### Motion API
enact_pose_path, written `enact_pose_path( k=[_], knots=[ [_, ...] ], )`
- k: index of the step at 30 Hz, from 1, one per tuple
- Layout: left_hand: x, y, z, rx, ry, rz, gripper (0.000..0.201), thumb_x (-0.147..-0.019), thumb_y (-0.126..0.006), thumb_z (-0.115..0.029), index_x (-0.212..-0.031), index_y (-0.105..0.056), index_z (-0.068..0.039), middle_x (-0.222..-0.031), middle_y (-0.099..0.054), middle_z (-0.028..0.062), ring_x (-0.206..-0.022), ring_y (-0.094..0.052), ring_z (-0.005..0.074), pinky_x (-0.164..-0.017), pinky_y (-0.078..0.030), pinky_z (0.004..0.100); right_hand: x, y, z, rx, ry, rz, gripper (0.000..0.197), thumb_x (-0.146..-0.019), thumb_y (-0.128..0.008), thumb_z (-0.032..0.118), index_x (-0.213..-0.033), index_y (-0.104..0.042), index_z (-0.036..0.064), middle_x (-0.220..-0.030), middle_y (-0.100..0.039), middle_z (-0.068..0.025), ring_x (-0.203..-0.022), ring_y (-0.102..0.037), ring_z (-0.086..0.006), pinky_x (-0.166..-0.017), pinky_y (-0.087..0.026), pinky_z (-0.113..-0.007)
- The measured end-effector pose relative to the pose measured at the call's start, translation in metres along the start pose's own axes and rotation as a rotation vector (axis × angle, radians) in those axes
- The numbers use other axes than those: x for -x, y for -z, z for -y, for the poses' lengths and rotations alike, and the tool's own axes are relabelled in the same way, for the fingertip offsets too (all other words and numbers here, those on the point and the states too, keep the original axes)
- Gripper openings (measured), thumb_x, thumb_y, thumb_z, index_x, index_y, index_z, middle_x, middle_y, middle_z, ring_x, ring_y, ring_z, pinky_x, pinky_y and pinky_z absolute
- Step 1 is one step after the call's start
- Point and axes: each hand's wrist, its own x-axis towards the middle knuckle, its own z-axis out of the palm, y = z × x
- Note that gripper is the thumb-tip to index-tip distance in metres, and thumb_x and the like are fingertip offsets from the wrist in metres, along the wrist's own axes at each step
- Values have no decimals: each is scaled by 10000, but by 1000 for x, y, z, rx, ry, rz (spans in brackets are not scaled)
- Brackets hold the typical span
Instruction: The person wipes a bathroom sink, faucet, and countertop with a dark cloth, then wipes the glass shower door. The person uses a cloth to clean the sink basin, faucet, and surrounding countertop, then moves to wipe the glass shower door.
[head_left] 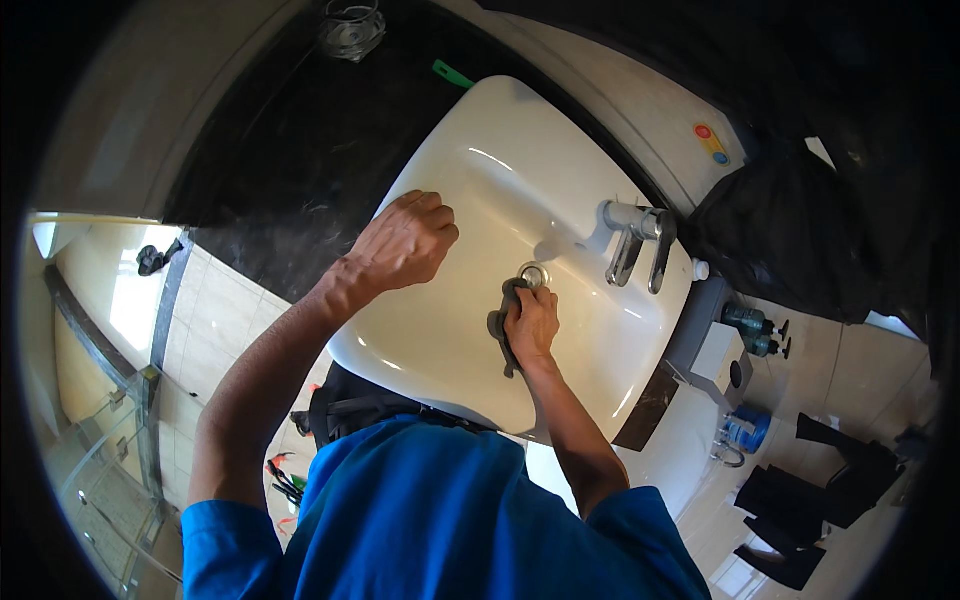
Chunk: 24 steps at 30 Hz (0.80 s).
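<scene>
A white washbasin fills the middle of the view, with a chrome faucet on its right side. Down in the bowl, my right hand grips a dark grey cloth and presses it against the surface beside the round metal drain. Part of the cloth hangs out below the fingers. My left hand is closed in a fist above the basin's left side, and nothing shows in it. Its palm is turned from view.
Dark stone countertop stretches to the left, with a green-handled tool by the basin's far rim and a glass holder beyond. Pump bottles and a white-grey box stand at right. Dark fabric hangs nearby.
</scene>
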Motion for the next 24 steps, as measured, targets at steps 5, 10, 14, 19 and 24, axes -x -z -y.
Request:
enact_pose_path(
  k=[5,10,14,19,24],
  knots=[
    [0,-3,-1,-18,-13,-7,54,-731,-682,-1,-718,-631,-15,-759,-629,84,-791,-619,237,-792,-526,359,-35,-1,-10,10,22,-65,241,-751,-687,13,-985,-717,56,-996,-640,-148,-938,-587,-370,-791,-508,-484],
    [1,1,0,0,25,57,44,-742,-683,-9,-734,-641,-17,-769,-635,85,-805,-622,234,-816,-527,358,-33,-2,-3,60,39,-72,184,-784,-684,35,-965,-712,56,-972,-656,-150,-947,-586,-378,-766,-514,-478],
    [4,-3,-1,-10,22,7,43,-744,-684,-10,-734,-643,-17,-773,-636,85,-805,-622,232,-820,-527,361,-1,0,-3,-24,9,-16,231,-758,-693,32,-985,-718,65,-995,-635,-137,-945,-581,-370,-781,-500,-486],
    [2,-2,0,-23,16,35,37,-743,-692,-4,-753,-657,-10,-810,-658,87,-825,-629,225,-820,-534,361,-40,-3,-12,14,32,-69,232,-742,-709,34,-971,-719,71,-999,-647,-139,-944,-598,-374,-773,-520,-494],
    [1,2,-2,-15,32,51,37,-749,-694,0,-780,-674,-5,-842,-677,90,-846,-636,222,-834,-537,360,-56,3,-21,88,-24,-117,194,-792,-689,64,-981,-729,76,-961,-656,-146,-933,-599,-378,-770,-520,-484]
  ],
)
